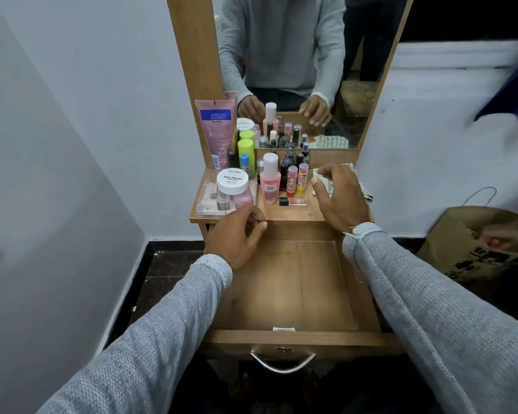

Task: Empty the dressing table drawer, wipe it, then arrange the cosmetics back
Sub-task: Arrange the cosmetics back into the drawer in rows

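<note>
The wooden drawer (290, 282) is pulled out and holds nothing. Cosmetics crowd the dressing table top (293, 215): a white-lidded nail polish jar (232, 182), a pink bottle (270, 182), a tall pink tube (217, 127), green bottles (246, 153), two small pink-capped sticks (296, 179) and several dark bottles behind. My left hand (237, 234) hovers at the drawer's back left corner, fingers loosely curled, holding nothing. My right hand (338, 195) rests over a pale checked cloth (356, 180) at the top's right end, fingers spread on it.
A mirror (284, 64) stands behind the cosmetics and reflects them. A white wall is close on the left. A brown paper bag (467, 243) sits on the dark floor at right. The drawer's metal handle (283, 361) faces me.
</note>
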